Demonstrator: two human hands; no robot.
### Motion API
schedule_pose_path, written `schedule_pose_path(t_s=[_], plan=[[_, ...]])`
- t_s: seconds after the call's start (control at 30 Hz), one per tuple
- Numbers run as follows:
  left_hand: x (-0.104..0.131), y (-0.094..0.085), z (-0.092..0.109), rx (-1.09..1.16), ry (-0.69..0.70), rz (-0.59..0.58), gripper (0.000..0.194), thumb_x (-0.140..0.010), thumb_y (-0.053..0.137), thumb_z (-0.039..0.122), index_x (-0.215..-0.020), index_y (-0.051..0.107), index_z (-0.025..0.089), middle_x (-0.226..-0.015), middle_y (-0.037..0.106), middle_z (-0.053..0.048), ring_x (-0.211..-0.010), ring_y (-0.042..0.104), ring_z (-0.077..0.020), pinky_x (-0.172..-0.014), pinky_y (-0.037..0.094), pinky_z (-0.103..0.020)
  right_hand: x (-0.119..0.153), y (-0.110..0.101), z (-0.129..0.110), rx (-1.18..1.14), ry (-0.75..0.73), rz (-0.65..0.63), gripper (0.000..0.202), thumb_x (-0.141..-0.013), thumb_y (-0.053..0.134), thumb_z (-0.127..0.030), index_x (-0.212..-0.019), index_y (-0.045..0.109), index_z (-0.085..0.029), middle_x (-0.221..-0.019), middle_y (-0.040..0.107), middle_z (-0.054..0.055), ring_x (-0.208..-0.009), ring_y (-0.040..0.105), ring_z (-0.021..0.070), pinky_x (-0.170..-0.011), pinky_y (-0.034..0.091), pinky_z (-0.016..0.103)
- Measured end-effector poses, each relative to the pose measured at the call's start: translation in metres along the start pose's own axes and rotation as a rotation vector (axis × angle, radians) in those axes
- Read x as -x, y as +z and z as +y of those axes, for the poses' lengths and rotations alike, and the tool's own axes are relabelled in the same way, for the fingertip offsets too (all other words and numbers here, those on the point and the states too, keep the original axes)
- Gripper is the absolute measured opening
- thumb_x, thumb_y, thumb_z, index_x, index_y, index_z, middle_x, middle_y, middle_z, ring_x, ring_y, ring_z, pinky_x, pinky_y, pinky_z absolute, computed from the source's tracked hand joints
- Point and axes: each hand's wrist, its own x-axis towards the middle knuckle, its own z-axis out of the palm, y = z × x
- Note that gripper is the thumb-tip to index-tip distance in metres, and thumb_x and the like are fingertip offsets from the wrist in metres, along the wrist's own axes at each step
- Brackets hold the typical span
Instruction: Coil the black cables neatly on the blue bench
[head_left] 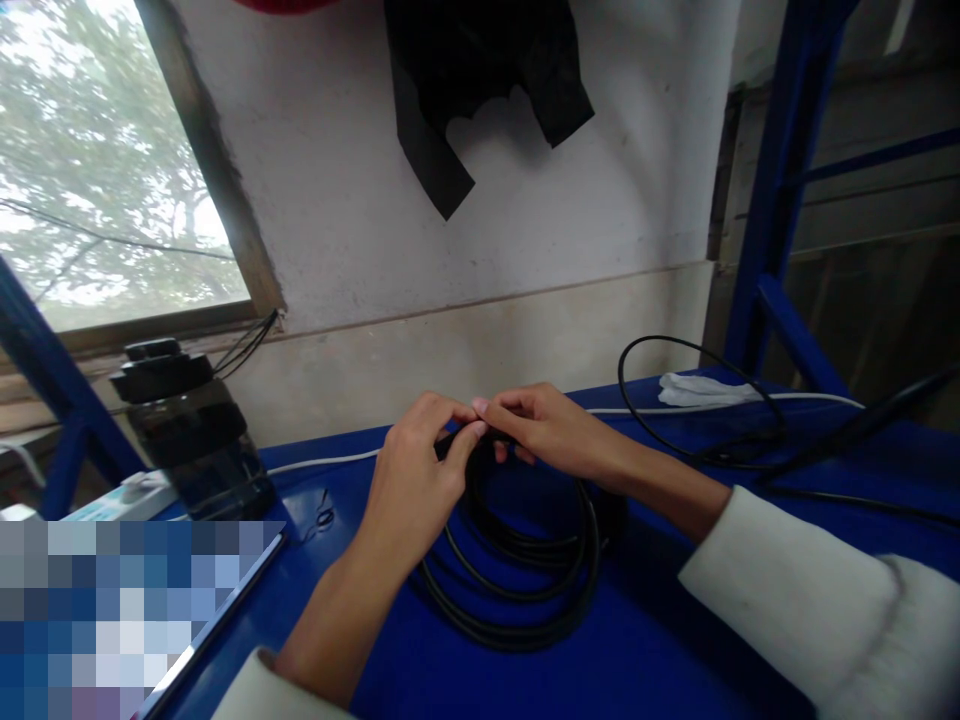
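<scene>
A thick black cable [517,635] is wound into a loose coil of several loops above the blue tabletop [637,660]. At the far side of the coil, my left hand [427,470] is closed around the bundled loops, thumb and forefinger pinching at the top. My right hand [551,430] is closed on the same bundle just to the right, its fingertips meeting the left ones. The fingers cover the spot where they touch, so whether a small tie sits there cannot be made out. The lower loops hang open toward me.
Left stand a dark water bottle [199,430], a white power strip [139,495] and a blurred-out screen [150,610]. A short twisted black wire [324,515] lies near the bottle. Rightward are a looped thin black cable [630,385], a crumpled white wrapper [697,390] and a blue frame post [776,190].
</scene>
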Motion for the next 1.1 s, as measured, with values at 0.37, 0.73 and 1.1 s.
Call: schedule_pose_path(t_s=[0.37, 0.73, 1.1], plan=[[0.0007, 0.0004, -0.0009, -0.036, -0.016, -0.037, 0.008, -0.099, 0.061, 0.02, -0.097, 0.068, 0.022, -0.098, 0.072, -0.002, -0.091, 0.066, -0.0191, -0.081, 0.048, -0.033, -0.0009, -0.0006, 0.0013, 0.021, -0.012, -0.057, 0.054, -0.104, 0.048, -0.062, -0.092, 0.069, -0.013, -0.073, 0.063, 0.003, -0.059, 0.05, 0.0126, -0.052, 0.035, 0.024], [0.0009, 0.0022, -0.0023, -0.064, -0.051, 0.01, 0.004, -0.092, 0.068, 0.02, -0.094, 0.065, 0.022, -0.096, 0.07, -0.001, -0.083, 0.065, -0.0186, -0.078, 0.049, -0.033, -0.0019, 0.0017, 0.0015, 0.086, -0.025, 0.001, 0.05, -0.105, 0.046, -0.055, -0.076, 0.061, -0.017, -0.067, 0.058, 0.001, -0.057, 0.045, 0.0126, -0.053, 0.031, 0.027], [-0.0006, 0.0025, -0.0051, -0.075, -0.085, 0.016, 0.005, -0.092, 0.07, 0.026, -0.095, 0.067, 0.022, -0.096, 0.073, -0.003, -0.084, 0.069, -0.0212, -0.077, 0.051, -0.035, -0.0009, 0.002, 0.0, 0.075, -0.021, 0.02, 0.055, -0.099, 0.052, -0.066, -0.074, 0.061, -0.017, -0.065, 0.057, 0.0, -0.056, 0.044, 0.0127, -0.053, 0.031, 0.028]])
